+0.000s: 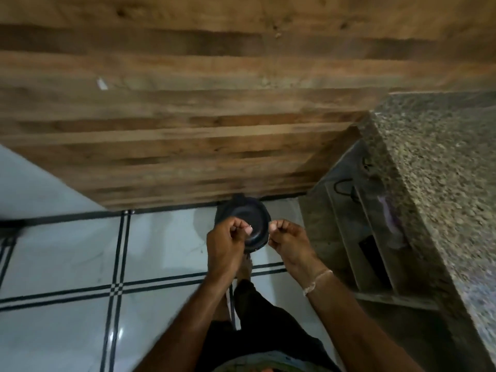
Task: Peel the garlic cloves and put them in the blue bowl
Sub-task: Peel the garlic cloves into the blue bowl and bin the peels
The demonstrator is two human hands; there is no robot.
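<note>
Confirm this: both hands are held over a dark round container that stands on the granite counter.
Wrong in one respect. The head view shows the dark round container standing on the white tiled floor by the wooden wall, not on the granite counter. The left hand and right hand are indeed held over it.
</note>
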